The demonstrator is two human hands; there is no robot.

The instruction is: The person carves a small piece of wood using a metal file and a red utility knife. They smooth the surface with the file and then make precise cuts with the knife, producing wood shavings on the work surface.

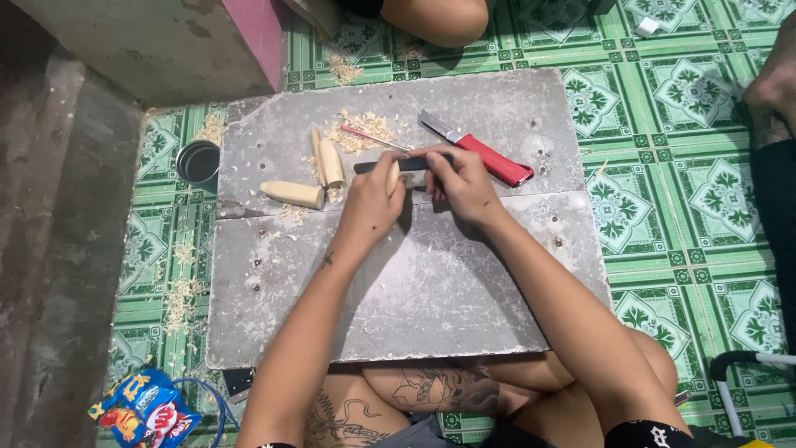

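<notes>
Hands first: the left hand (371,207) is closed around a small pale wooden piece (392,177), gripping it upright on the work board; the right hand (458,181) is closed on a dark flat tool (383,166) that lies crosswise against the top of that piece, its free end sticking out leftward past the left hand. Both hands meet near the middle of the board's far half.

Work surface: grey slab board (414,282), scuffed, in two panels with a seam across the middle, lying on the person's crossed legs and the floor.

Items on the board, far half:
- red-handled knife (481,149), blade pointing up-left, just beyond the right hand, untouched.
- thin red pencil-like stick (373,138), lying between the knife and the shavings.
- heap of pale wood shavings (365,129), next to the stick.
- two carved pale wooden pieces (327,159), side by side, left of the hands.
- one thicker carved wooden block (293,194), lying flat, nearer the left edge.

Surroundings: green patterned tile floor (688,191), strewn with shavings on the left side; metal cup (198,162) just off the board's left corner; colourful snack packets (143,413) near the person's left knee; concrete step (166,46) at the far left; another person's knee (435,18) beyond the board.
</notes>
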